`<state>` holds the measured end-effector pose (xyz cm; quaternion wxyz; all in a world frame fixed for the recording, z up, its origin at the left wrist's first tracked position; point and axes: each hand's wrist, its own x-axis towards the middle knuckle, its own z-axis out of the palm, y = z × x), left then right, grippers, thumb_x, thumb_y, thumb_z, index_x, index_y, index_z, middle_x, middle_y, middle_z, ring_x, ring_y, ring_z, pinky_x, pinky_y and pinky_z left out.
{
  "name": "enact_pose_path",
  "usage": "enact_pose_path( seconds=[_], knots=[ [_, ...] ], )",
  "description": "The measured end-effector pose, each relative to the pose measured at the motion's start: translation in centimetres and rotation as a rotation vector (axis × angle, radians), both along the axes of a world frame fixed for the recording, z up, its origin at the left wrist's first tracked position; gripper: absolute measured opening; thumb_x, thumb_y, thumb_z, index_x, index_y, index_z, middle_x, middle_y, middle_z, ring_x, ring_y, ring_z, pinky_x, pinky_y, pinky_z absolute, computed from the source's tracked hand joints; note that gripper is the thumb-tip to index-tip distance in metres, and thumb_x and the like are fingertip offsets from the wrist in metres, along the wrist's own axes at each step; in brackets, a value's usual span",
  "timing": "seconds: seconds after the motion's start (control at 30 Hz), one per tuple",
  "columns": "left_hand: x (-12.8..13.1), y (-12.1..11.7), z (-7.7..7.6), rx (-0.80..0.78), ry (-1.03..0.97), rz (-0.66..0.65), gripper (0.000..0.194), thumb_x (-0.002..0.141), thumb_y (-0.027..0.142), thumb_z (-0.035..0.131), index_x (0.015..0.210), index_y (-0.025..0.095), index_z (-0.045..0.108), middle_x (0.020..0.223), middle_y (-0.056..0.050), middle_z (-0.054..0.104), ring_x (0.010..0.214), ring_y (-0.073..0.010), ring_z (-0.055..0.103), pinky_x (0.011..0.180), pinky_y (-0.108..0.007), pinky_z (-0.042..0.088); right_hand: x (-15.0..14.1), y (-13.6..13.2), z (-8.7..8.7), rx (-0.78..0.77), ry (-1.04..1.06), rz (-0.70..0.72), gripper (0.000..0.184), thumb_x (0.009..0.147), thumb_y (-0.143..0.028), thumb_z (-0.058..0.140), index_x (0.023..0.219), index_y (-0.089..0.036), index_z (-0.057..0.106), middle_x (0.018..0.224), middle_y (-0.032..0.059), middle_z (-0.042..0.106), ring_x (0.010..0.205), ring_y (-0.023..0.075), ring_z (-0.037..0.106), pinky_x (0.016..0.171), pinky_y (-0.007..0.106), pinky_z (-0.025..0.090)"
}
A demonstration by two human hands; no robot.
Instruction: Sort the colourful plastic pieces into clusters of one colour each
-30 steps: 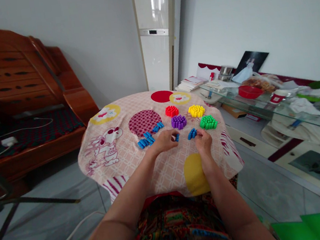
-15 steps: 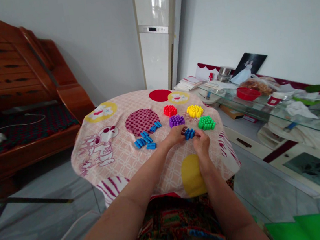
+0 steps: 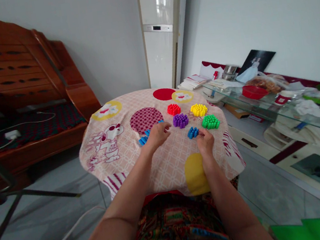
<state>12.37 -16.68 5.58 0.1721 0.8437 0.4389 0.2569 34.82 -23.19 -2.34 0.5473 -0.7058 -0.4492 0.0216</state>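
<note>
My left hand [image 3: 159, 134] is over the left-middle of the cloth, fingers apart and nothing visible in them. It partly covers loose blue rods [image 3: 143, 140] lying on the cloth. My right hand [image 3: 206, 141] is closed, thumb and finger against the right side of a small cluster of upright blue rods [image 3: 193, 132]. Behind that cluster stand bunches of similar short rods: a purple bunch [image 3: 180, 120], a red bunch [image 3: 173, 109], a yellow bunch [image 3: 198, 110] and a green bunch [image 3: 210, 121].
A patterned cloth [image 3: 168, 162] covers the round table. To the right, a glass-topped cabinet [image 3: 268, 110] carries papers, a red bowl [image 3: 254, 91] and bags. A wooden bench [image 3: 16, 72] stands at the left, a tall white appliance [image 3: 160, 56] at the back.
My left hand has left the blue cluster and moved left to the loose blue rods. My right hand stays at the cluster. The view has shifted slightly.
</note>
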Motion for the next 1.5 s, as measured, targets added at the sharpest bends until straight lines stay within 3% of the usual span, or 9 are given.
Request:
enact_pose_path(
  seconds=[0.1,0.23,0.4,0.57,0.7,0.87,1.03,1.33,1.5],
  knots=[
    [-4.5,0.6,0.3,0.013,0.175,0.148,0.030,0.077,0.017,0.064,0.106,0.015,0.073,0.099,-0.008,0.074,0.087,-0.0206,0.068,0.081,-0.030,0.052,0.0,0.2,-0.1,0.003,0.014,-0.009,0.040,0.065,-0.019,0.045,0.090,-0.014,0.075,0.081,0.0083,0.074,0.076,0.0227,0.065,0.079,0.035,0.050],
    [-8.3,1.1,-0.3,-0.068,0.374,0.178,0.030,0.072,0.022,0.073,0.101,0.019,0.075,0.100,-0.009,0.075,0.093,-0.0261,0.067,0.081,-0.034,0.051,-0.1,0.3,-0.2,0.018,0.010,-0.025,0.039,0.065,-0.019,0.045,0.089,-0.013,0.075,0.082,0.0086,0.074,0.075,0.0217,0.064,0.077,0.034,0.049],
    [-9.2,1.4,-1.1,-0.089,0.320,0.255,0.024,0.075,0.018,0.070,0.098,0.018,0.076,0.097,-0.010,0.074,0.093,-0.0303,0.068,0.082,-0.038,0.050,-0.1,0.2,-0.2,0.030,0.021,-0.016,0.036,0.066,-0.020,0.046,0.089,-0.014,0.074,0.079,0.0070,0.074,0.074,0.0206,0.063,0.077,0.033,0.049],
    [-9.2,1.6,-0.6,-0.098,0.205,0.301,0.010,0.073,0.024,0.074,0.082,0.019,0.075,0.083,-0.009,0.073,0.083,-0.0306,0.068,0.077,-0.041,0.052,0.0,0.1,-0.2,0.017,0.016,0.001,0.036,0.066,-0.019,0.046,0.088,-0.014,0.074,0.078,0.0075,0.073,0.075,0.0217,0.064,0.079,0.035,0.049],
    [-6.2,1.0,0.3,-0.089,-0.037,0.234,0.021,0.079,0.035,0.068,0.090,0.018,0.074,0.085,-0.007,0.074,0.079,-0.0227,0.069,0.073,-0.033,0.053,-0.1,0.2,-0.2,0.009,0.016,-0.013,0.037,0.066,-0.020,0.047,0.090,-0.013,0.075,0.081,0.0097,0.074,0.077,0.0238,0.065,0.079,0.037,0.050],
    [1.7,0.1,-0.2,-0.355,-0.297,-0.005,0.029,0.087,0.037,0.060,0.100,0.014,0.071,0.078,-0.004,0.073,0.062,-0.0135,0.067,0.061,-0.023,0.051,-0.2,0.1,-0.1,-0.009,0.004,-0.020,0.037,0.067,-0.020,0.046,0.089,-0.014,0.075,0.081,0.0099,0.074,0.076,0.0240,0.065,0.078,0.036,0.050],
    [7.2,0.3,-1.2,-0.305,-0.190,0.020,0.031,0.093,0.035,0.053,0.095,0.012,0.074,0.075,-0.005,0.073,0.063,-0.0131,0.066,0.062,-0.022,0.048,-0.1,0.0,0.0,0.021,0.005,0.008,0.037,0.066,-0.022,0.047,0.090,-0.015,0.076,0.080,0.0085,0.075,0.075,0.0229,0.064,0.074,0.033,0.050],
    [8.3,0.0,-2.1,-0.130,0.031,0.062,0.030,0.093,0.027,0.052,0.103,0.014,0.076,0.102,-0.011,0.076,0.092,-0.0205,0.069,0.080,-0.027,0.049,-0.1,-0.1,0.3,-0.005,-0.002,0.008,0.039,0.066,-0.021,0.046,0.090,-0.014,0.076,0.083,0.0105,0.075,0.078,0.0238,0.064,0.077,0.034,0.051],
    [7.5,-0.1,-2.1,-0.136,0.023,-0.005,0.028,0.086,0.025,0.060,0.108,0.013,0.074,0.100,-0.009,0.077,0.087,-0.0194,0.069,0.077,-0.026,0.049,-0.2,-0.2,0.3,0.004,0.000,-0.005,0.036,0.066,-0.020,0.046,0.086,-0.015,0.075,0.079,0.0085,0.075,0.074,0.0227,0.063,0.076,0.033,0.050]
  ],
)
